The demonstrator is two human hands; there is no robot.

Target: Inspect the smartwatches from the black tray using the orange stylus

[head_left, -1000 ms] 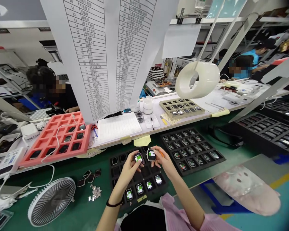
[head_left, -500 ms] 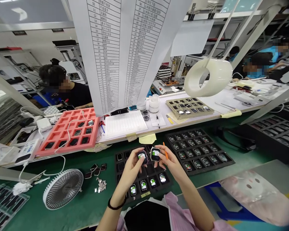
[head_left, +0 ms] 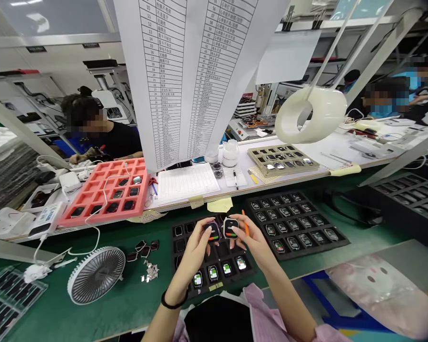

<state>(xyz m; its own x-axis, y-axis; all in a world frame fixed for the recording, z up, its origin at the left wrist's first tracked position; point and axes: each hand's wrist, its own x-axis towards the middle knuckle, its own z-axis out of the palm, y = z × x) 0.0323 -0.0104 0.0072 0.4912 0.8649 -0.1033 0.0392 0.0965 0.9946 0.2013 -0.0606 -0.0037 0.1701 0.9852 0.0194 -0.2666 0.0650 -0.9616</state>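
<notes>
My left hand (head_left: 196, 249) grips a small smartwatch body (head_left: 213, 232) with a lit screen, just above a black tray (head_left: 180, 244). My right hand (head_left: 253, 242) holds a second smartwatch body (head_left: 230, 228) showing red and green bars, and an orange pen (head_left: 246, 229) sticks up between its fingers. The two watches are side by side, almost touching. The tray's near row carries several lit watches (head_left: 212, 272); its other pockets look mostly empty.
A second black tray (head_left: 338, 235) full of watches lies to the right. A small white fan (head_left: 96, 274) and loose metal bits (head_left: 150, 271) lie on the green mat at left. A pink tray (head_left: 92, 190), paperwork and a beige tray (head_left: 257, 156) sit on the raised shelf. Other people work behind.
Both watch screens changed from green-and-white to darker screens with coloured bars. My hands stayed close together over the tray; the camera view shifted slightly.
</notes>
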